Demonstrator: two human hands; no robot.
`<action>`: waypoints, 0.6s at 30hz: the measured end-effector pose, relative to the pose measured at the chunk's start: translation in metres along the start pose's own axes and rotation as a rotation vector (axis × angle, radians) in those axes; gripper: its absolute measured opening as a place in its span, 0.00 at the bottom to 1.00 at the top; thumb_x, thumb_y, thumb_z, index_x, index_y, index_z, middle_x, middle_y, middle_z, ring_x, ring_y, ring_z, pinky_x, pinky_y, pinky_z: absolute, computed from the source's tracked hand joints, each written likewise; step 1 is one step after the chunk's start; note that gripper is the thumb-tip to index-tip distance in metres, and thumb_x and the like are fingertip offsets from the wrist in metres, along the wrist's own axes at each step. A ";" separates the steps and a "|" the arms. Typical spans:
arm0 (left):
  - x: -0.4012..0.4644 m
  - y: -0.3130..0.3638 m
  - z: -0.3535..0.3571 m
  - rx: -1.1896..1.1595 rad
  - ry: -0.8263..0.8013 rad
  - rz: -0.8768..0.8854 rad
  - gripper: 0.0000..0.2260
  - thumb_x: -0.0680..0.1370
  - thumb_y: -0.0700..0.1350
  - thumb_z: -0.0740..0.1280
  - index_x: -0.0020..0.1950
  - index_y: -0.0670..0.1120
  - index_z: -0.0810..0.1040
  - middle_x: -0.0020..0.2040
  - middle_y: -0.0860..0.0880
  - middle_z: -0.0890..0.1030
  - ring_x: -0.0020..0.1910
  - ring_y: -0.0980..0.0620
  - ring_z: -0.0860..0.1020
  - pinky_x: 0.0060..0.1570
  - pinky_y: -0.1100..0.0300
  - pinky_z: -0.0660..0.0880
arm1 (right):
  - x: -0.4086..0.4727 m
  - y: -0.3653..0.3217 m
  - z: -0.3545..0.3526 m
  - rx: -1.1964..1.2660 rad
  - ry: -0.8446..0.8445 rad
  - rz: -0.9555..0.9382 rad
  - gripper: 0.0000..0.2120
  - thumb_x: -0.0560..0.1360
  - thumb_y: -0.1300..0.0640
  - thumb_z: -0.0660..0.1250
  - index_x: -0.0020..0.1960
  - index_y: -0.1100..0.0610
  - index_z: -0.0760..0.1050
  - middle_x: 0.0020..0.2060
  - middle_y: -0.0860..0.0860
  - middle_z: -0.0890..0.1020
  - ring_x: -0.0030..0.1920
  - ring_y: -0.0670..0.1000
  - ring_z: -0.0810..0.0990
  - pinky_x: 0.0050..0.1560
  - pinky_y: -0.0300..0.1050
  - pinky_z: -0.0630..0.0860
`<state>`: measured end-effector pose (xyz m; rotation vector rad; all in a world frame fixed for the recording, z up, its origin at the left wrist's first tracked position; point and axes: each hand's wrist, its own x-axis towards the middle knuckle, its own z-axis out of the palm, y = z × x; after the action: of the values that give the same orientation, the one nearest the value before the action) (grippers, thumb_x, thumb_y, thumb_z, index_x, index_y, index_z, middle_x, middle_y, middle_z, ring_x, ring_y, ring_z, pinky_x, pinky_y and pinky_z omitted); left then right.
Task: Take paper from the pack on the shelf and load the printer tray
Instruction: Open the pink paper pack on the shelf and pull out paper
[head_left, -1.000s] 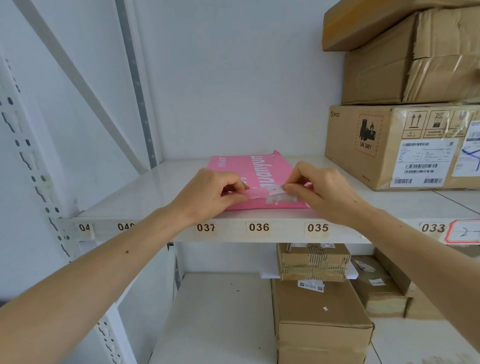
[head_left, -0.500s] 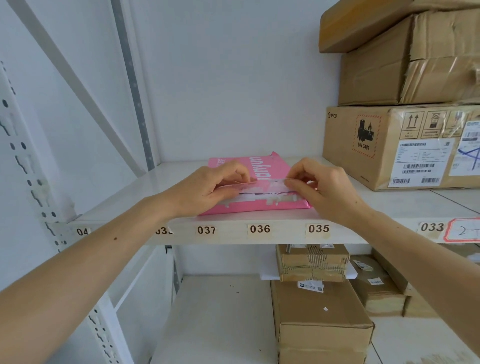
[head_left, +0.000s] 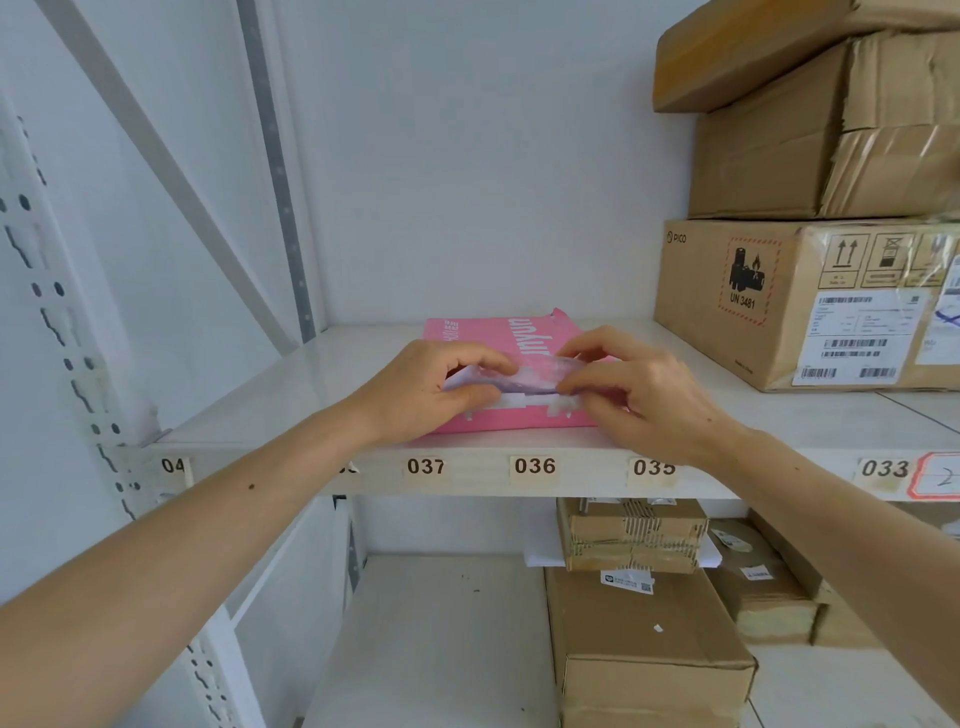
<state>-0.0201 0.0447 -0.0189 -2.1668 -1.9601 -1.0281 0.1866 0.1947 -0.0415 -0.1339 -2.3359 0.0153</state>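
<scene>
Nearest you, the shelf (head_left: 571, 475) edge carries number labels 037, 036, 035. Just behind it the pink paper pack (head_left: 498, 332) lies flat, its long axis running away from you toward the wall. Your left hand (head_left: 426, 389) and right hand (head_left: 639, 389) both pinch the torn wrapper flap (head_left: 524, 375) at the pack's near end, lifted and blurred; each hand sits equally close, either side of the opening. White sheet edges show below the flap. How many sheets are inside cannot be told. Farther right stand cardboard boxes (head_left: 779, 301). The printer tray is not in view.
</scene>
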 end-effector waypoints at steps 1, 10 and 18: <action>0.000 0.000 0.002 -0.012 0.023 -0.003 0.11 0.77 0.44 0.68 0.59 0.52 0.81 0.55 0.64 0.79 0.54 0.77 0.73 0.55 0.80 0.64 | 0.001 0.000 -0.001 0.020 -0.014 0.005 0.15 0.72 0.55 0.59 0.46 0.54 0.85 0.56 0.48 0.79 0.50 0.45 0.79 0.36 0.54 0.78; 0.006 0.000 0.011 -0.064 0.144 -0.026 0.10 0.70 0.43 0.76 0.51 0.50 0.84 0.48 0.66 0.81 0.51 0.74 0.76 0.54 0.80 0.64 | -0.001 -0.007 -0.010 0.166 -0.117 0.066 0.09 0.73 0.57 0.67 0.43 0.56 0.86 0.58 0.51 0.77 0.56 0.42 0.75 0.51 0.29 0.68; 0.000 0.004 0.006 -0.097 0.058 -0.062 0.22 0.62 0.48 0.81 0.55 0.53 0.82 0.52 0.66 0.80 0.55 0.72 0.76 0.55 0.81 0.64 | 0.002 -0.004 -0.002 0.152 -0.051 0.112 0.09 0.74 0.55 0.70 0.40 0.58 0.86 0.54 0.52 0.80 0.51 0.42 0.76 0.48 0.25 0.67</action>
<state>-0.0140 0.0472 -0.0222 -2.1091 -2.0042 -1.2052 0.1866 0.1907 -0.0387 -0.1898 -2.3656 0.2538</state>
